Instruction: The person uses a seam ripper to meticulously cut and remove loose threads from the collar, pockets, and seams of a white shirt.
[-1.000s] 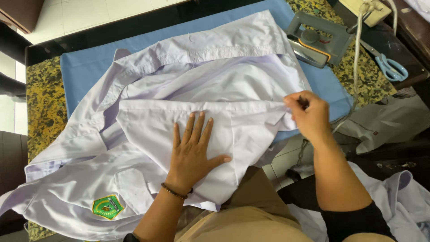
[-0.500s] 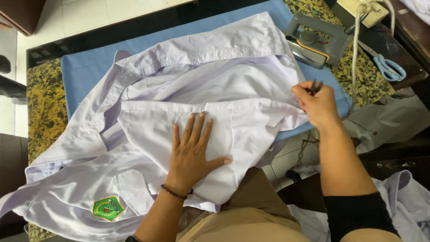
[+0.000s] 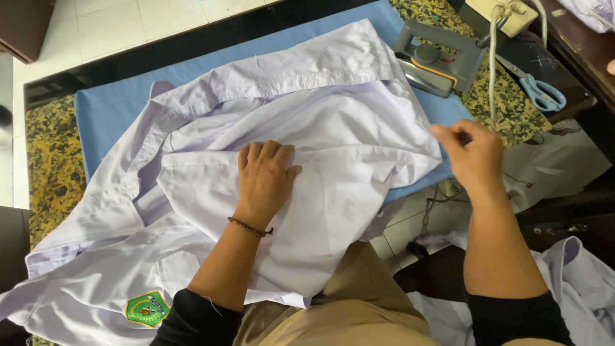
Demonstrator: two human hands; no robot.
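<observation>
1. The white shirt [image 3: 301,122] is spread over the blue pad [image 3: 109,109], filling the centre of the frame.
2. The left hand [image 3: 264,176] is laid flat on the cloth at centre, fingers loosely spread.
3. The right hand [image 3: 474,154] is held off the shirt's edge at the right, fingertips pressed together; whether anything is pinched cannot be told.
4. Fresh creases could be set if the folds under the palm are dragged.
5. The iron [image 3: 435,57], at the upper right, could be knocked through its hanging cord [image 3: 492,70].
</observation>
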